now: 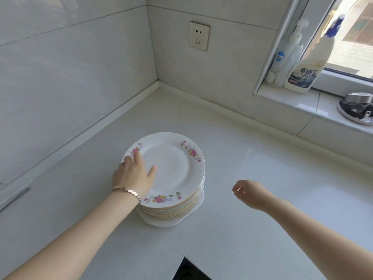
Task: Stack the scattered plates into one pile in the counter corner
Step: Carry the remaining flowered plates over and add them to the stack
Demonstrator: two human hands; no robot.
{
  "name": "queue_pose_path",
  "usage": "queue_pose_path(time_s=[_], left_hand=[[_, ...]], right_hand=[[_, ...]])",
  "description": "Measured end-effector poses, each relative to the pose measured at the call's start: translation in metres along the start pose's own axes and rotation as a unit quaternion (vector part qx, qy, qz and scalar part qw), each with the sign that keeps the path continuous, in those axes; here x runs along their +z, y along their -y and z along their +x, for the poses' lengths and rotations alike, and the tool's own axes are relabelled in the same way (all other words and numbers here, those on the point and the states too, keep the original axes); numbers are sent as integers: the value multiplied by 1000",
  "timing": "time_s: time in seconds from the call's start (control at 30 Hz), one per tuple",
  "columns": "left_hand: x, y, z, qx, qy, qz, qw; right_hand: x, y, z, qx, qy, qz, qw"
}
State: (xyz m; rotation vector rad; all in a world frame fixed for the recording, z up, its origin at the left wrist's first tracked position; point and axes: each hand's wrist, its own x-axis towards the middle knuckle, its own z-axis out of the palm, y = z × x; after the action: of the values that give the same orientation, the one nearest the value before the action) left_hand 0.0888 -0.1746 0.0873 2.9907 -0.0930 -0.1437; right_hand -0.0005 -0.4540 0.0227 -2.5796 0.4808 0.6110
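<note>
A pile of several white plates (173, 207) stands on the white counter (252, 229), some way out from the wall corner (158, 82). The top plate (171, 164) has pink flower sprays on its rim. My left hand (133, 174) lies on the left rim of that top plate, fingers spread flat, with a gold bracelet on the wrist. To the right of the pile my right hand (247, 194) hovers over the bare counter, its fingers loosely curled and holding nothing. No other plates are in view.
A wall socket (199, 36) sits above the corner. Two cleaner bottles (302, 67) stand on the window sill at right, and a dish with metal items (357, 112) lies further right. The dark edge of a hob (191, 270) shows at the counter's near side.
</note>
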Motion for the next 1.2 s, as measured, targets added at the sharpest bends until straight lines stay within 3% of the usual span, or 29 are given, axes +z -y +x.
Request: queue_pose_path(time_s=[0.07,0.13,0.3,0.57,0.77,1.0,1.2], left_hand=[[4,-31,-3,51,71,-142,986],[12,-69,-10,109,151,-212,959],[55,-169,-33,240,296,-144,913],[113,-316,-100,349,333,8,876],[147,-423,-154,354,320,22,879],[184,-497,-194,299,330,15,895],[196,-512,-197,253,331,-2,909]], right_hand=[[4,-12,-7,32,-9,6,999],[7,-28,-17,66,-20,12,998],[5,-83,-60,136,-32,39,989],[-6,-236,-150,262,-78,120,954],[-11,-368,-199,346,-118,174,914],[-16,-491,-212,502,-209,312,779],[-7,-550,-179,512,-250,513,642]])
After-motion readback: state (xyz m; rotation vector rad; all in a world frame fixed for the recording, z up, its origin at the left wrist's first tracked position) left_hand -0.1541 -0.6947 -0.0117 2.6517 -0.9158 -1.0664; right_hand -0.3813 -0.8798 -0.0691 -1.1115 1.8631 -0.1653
